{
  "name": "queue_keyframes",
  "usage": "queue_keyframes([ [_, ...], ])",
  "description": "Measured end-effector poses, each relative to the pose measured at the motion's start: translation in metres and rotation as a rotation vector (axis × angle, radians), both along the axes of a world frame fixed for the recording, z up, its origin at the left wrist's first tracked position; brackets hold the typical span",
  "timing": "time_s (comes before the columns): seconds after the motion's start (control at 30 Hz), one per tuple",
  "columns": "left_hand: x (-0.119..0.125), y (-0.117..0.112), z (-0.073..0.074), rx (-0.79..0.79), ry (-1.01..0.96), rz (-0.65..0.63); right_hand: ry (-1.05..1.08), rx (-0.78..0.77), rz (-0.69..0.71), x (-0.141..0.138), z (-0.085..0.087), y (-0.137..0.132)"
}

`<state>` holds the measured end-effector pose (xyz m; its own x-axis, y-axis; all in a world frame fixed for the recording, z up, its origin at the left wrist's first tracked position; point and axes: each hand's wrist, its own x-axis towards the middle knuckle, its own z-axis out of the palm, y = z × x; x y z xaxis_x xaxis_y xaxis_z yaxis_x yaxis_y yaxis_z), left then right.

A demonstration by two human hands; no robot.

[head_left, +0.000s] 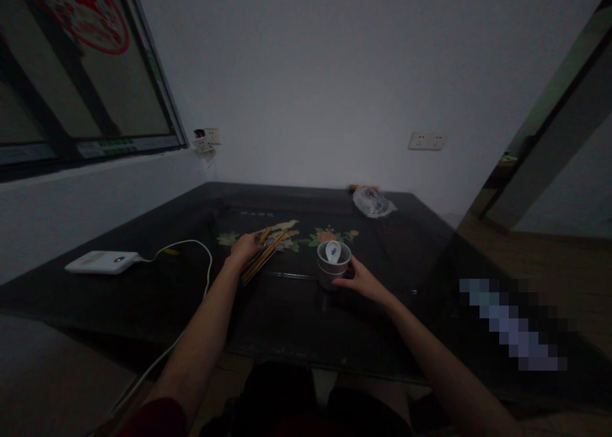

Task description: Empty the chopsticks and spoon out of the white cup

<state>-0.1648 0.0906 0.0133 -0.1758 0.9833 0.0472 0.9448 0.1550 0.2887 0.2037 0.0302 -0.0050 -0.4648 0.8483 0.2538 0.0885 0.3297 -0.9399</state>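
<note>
My left hand [246,247] is closed on a bundle of wooden chopsticks [262,258], which lies slantwise just over or on the dark table. With thumb and fingers my right hand [359,279] grips the right side of a grey cup [329,272]. The cup stands upright near the table's middle. Inside it rests a white spoon [333,252] with a blue mark, leaning against the rim; its lower end is hidden by the cup wall.
On the left of the black table [296,309] lies a white power bank [102,262] with a white cable [209,265] trailing over the front edge. A crumpled clear plastic bag [373,202] sits at the back right. A pixelated patch covers the right side.
</note>
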Motion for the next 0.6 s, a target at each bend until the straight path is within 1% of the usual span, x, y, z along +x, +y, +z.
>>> queue_keyframes([
  [0.13,0.001,-0.002,0.001,0.036,0.018,0.009,0.002,0.004,-0.006,-0.001,0.002,-0.002],
  [0.23,0.005,-0.004,0.005,0.112,0.036,0.037,-0.013,0.025,-0.013,-0.002,0.004,-0.003],
  [0.3,0.013,-0.005,0.009,0.182,0.015,0.008,-0.022,0.036,-0.016,-0.001,0.006,-0.004],
  [0.37,0.027,-0.007,0.014,0.274,-0.06,-0.072,-0.024,0.042,-0.012,-0.001,0.006,-0.004],
  [0.47,0.06,-0.015,0.024,0.378,-0.266,-0.261,-0.019,0.054,-0.004,-0.001,0.005,-0.003],
  [0.53,0.086,-0.025,0.031,0.351,-0.404,-0.397,-0.016,0.054,-0.006,-0.001,0.004,-0.003],
  [0.6,0.109,-0.037,0.038,0.356,-0.486,-0.5,-0.008,0.044,-0.002,-0.001,0.002,-0.002],
])
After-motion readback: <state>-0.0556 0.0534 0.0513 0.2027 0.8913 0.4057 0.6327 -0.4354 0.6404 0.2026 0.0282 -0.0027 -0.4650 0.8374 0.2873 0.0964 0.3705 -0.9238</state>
